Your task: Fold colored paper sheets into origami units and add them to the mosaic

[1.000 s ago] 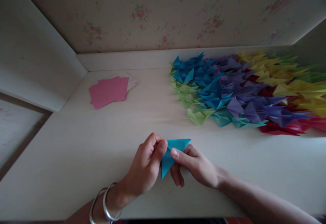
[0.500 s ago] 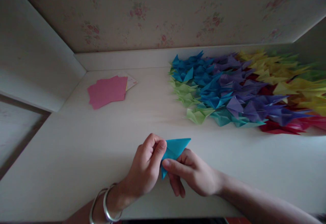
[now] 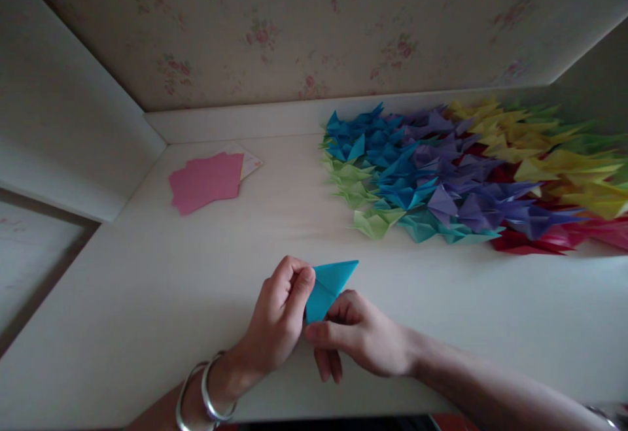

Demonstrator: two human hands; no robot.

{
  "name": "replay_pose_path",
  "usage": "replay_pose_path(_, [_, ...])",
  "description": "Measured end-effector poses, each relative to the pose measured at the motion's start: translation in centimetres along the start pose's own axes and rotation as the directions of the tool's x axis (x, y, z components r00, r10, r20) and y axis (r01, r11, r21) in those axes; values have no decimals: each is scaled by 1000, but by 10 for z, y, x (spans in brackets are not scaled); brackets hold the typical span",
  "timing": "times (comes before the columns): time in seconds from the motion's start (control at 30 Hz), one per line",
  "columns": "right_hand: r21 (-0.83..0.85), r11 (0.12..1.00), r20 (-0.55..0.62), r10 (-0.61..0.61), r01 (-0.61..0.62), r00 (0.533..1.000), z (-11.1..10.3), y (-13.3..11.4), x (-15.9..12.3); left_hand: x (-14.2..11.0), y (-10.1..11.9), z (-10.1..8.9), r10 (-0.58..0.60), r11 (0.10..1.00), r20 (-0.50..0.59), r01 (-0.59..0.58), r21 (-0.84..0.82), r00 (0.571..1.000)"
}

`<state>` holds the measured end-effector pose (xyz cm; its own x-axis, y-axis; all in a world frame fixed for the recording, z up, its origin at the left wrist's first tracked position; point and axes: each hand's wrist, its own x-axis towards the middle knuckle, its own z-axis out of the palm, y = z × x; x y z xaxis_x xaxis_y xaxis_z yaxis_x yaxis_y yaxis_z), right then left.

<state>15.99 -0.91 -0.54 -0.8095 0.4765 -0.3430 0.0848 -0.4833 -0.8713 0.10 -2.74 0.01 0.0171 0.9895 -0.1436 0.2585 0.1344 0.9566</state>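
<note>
A folded teal paper piece (image 3: 326,286) with a pointed tip toward the right is held just above the white tabletop (image 3: 147,300). My left hand (image 3: 279,323), with bangles on its wrist, pinches the paper's left edge between thumb and fingers. My right hand (image 3: 360,339) grips the paper's lower part, its thumb pressed along the bottom fold. Both hands are closed on the paper near the table's front middle.
A large heap of folded paper figures (image 3: 456,176) in blue, purple, green, yellow and red covers the back right. A stack of pink paper sheets (image 3: 206,179) lies at the back left. Walls enclose the table at the back and left.
My right thumb has slid leftward and down along the paper's lower edge, covering its bottom point. The left hand keeps its pinch. The view has shifted slightly.
</note>
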Motion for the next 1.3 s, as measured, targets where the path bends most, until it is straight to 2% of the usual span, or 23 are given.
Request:
replay_pose_path(0.1, [-27, 1000, 9, -4, 5, 1000, 0, 1, 0, 1, -1, 1, -34, 997, 1, 34, -74, 999])
replay_pose_path(0.23, [-163, 987, -77, -1, -11, 997, -1, -1, -2, 0, -3, 5, -74, 980, 51, 82, -182, 996])
replay_pose_path(0.3, [-229, 973, -128, -7, -22, 992, -1, -4, -3, 0, -6, 6, -60, 984, 30, 64, -165, 998])
replay_pose_path(0.4, [-399, 917, -262, -120, 5, 958, -5, -5, -4, 3, -10, 3, 99, 995, -91, -99, 4, 991])
replay_pose_path(0.47, [-531, 848, -358, -238, 13, 903, -7, -5, -3, 7, -11, -1, 292, 947, -142, -266, 178, 946])
replay_pose_path(0.53, [-612, 791, -404, -305, -7, 862, -10, -3, -2, 9, -9, -5, 463, 842, -80, -410, 351, 883])
replay_pose_path(0.57, [-636, 771, -404, -317, -15, 858, -12, -3, -2, 10, -8, -7, 506, 793, -25, -453, 407, 862])
replay_pose_path(0.63, [-677, 736, -391, -338, -19, 856, -14, -2, -2, 10, -6, -8, 541, 739, 33, -493, 459, 841])
replay_pose_path(0.8, [-763, 645, -385, -411, -35, 826, -16, -1, -3, 6, -9, -5, 603, 669, 15, -516, 535, 798])
replay_pose_path(0.93, [-784, 619, -363, -408, -38, 837, -17, -1, -4, 2, -13, -3, 637, 597, 44, -528, 604, 770])
replay_pose_path(1.0, [-816, 578, -312, -416, -17, 854, -17, -1, -4, 0, -13, -1, 605, 607, 77, -522, 599, 793])
replay_pose_path(1.17, [-910, 414, -167, -405, 18, 899, -14, -1, -6, -2, -10, 1, 433, 708, 162, -446, 548, 887])
replay_pose_path(1.3, [-892, 445, -121, -414, 85, 902, -14, -1, -7, -2, -3, -1, 310, 841, 251, -388, 378, 917])
